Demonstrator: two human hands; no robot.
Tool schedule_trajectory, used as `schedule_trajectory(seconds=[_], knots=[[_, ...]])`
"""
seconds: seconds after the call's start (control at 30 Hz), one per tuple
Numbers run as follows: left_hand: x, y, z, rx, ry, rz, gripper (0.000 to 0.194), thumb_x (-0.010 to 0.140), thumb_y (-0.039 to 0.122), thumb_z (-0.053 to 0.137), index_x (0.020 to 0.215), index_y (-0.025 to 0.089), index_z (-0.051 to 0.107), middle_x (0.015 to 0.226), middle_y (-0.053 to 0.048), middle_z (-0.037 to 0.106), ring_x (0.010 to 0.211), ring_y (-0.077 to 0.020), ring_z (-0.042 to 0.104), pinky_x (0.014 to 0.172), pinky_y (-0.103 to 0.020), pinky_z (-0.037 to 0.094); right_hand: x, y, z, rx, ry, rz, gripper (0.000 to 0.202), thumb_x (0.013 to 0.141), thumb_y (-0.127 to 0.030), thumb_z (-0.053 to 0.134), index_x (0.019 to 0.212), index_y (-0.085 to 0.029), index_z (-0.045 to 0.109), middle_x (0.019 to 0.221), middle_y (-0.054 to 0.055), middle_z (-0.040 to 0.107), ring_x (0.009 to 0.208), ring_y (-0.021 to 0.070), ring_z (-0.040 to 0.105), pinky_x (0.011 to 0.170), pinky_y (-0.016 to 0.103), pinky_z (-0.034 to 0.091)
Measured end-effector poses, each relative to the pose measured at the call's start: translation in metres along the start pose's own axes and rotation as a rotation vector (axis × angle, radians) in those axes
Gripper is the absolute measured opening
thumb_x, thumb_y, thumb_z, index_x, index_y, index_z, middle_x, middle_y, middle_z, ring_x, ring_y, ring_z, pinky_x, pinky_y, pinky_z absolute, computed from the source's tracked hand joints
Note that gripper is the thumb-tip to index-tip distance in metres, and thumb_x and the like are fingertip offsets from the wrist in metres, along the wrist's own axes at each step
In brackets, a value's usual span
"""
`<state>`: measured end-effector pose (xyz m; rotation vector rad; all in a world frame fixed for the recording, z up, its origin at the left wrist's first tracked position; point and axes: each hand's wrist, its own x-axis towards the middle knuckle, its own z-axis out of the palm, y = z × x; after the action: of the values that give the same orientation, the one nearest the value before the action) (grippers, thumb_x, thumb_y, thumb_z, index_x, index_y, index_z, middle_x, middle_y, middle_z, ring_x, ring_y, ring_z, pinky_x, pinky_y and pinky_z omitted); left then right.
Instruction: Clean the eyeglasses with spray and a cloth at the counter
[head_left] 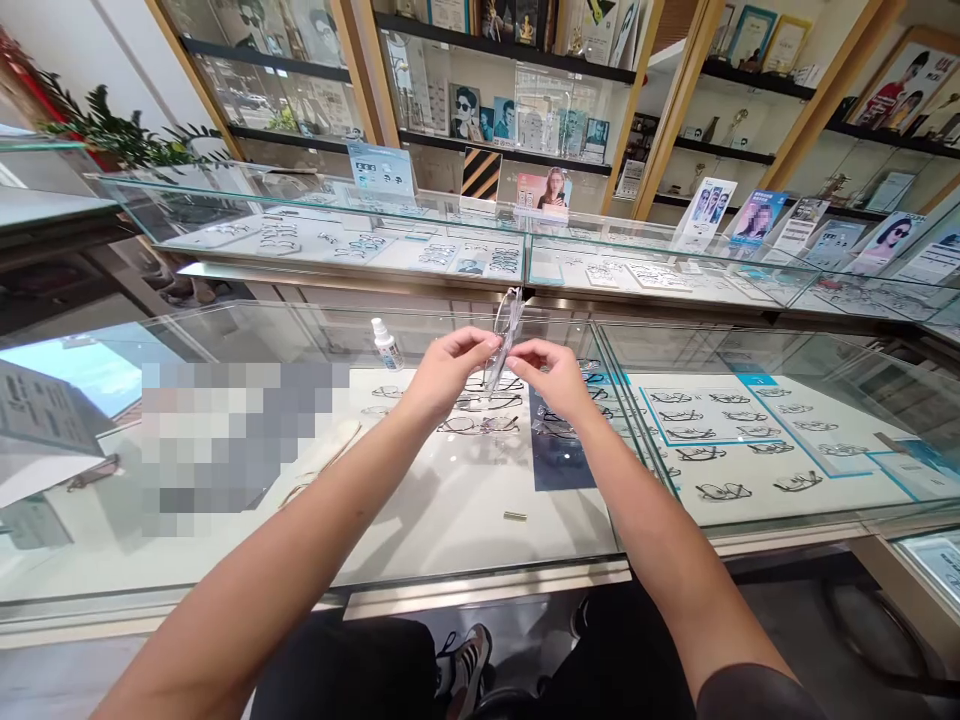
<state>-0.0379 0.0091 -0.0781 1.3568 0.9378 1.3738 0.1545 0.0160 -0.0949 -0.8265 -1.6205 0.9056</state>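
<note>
Above the glass counter, a pair of eyeglasses [510, 312] is held upright and seen nearly edge-on, with a clear lens and thin rim showing. My left hand [457, 362] pinches it from the left between thumb and fingers. From the right, my right hand [551, 368] pinches it too, fingertips close to those of the left. Whether a thin cloth is also between the fingers I cannot make out. A white spray bottle [386, 345] stands on the counter, left of and beyond my left hand.
Under the counter glass lie rows of spectacle frames [480, 425] and a dark blue panel [562, 470]. More frames [724, 492] are in the right-hand case. A cord [322, 468] lies left. Behind runs another display case [337, 205] with standing cards.
</note>
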Motion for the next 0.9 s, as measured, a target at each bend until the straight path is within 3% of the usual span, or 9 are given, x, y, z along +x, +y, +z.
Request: schedule_trajectory(seconds=[0.23, 0.43, 0.6, 0.77, 0.9], knots=[[-0.012, -0.025, -0.008, -0.084, 0.015, 0.002, 0.04, 0.076, 0.054, 0.094, 0.091, 0.021, 0.079, 0.095, -0.005, 0.076, 0.087, -0.0168, 0.066, 0.085, -0.032, 0.054, -0.005, 0.001, 0.013, -0.018, -0.039, 0.012, 0.032, 0.081, -0.053, 0.081, 0.082, -0.022, 0.074, 0.077, 0.001, 0.071, 0.073, 0.0179, 0.06, 0.071, 0.033, 0.047], [-0.012, -0.028, -0.009, -0.03, 0.014, 0.047, 0.045, 0.077, 0.059, 0.093, 0.095, 0.02, 0.078, 0.108, -0.01, 0.081, 0.1, -0.0217, 0.072, 0.097, -0.037, 0.056, -0.005, 0.01, 0.015, -0.063, 0.013, 0.014, 0.019, 0.082, -0.041, 0.074, 0.08, -0.023, 0.07, 0.074, -0.001, 0.066, 0.069, 0.0163, 0.056, 0.068, 0.031, 0.045], [-0.01, -0.03, -0.011, 0.038, 0.061, 0.051, 0.051, 0.077, 0.065, 0.09, 0.096, 0.02, 0.075, 0.107, -0.01, 0.08, 0.099, -0.0222, 0.071, 0.094, -0.037, 0.058, -0.007, 0.014, 0.009, -0.16, 0.062, 0.055, 0.014, 0.089, -0.039, 0.068, 0.087, -0.025, 0.066, 0.055, -0.008, 0.054, 0.051, 0.0147, 0.051, 0.06, 0.03, 0.04], [-0.004, -0.038, -0.017, 0.009, 0.102, 0.05, 0.05, 0.078, 0.065, 0.089, 0.096, 0.021, 0.073, 0.107, -0.007, 0.075, 0.1, -0.0208, 0.069, 0.09, -0.035, 0.062, -0.01, 0.006, -0.003, -0.482, 0.156, -0.029, 0.016, 0.103, -0.038, 0.054, 0.1, -0.027, 0.064, 0.066, -0.005, 0.074, 0.053, 0.0165, 0.061, 0.066, 0.031, 0.043], [0.0, -0.045, -0.023, 0.019, 0.079, 0.054, 0.05, 0.08, 0.066, 0.087, 0.096, 0.021, 0.071, 0.109, -0.008, 0.074, 0.102, -0.0218, 0.068, 0.086, -0.036, 0.064, -0.008, 0.006, -0.012, -0.542, 0.288, -0.059, 0.02, 0.108, -0.041, 0.049, 0.108, -0.027, 0.062, 0.083, 0.0, 0.084, 0.055, 0.0176, 0.066, 0.064, 0.031, 0.045]])
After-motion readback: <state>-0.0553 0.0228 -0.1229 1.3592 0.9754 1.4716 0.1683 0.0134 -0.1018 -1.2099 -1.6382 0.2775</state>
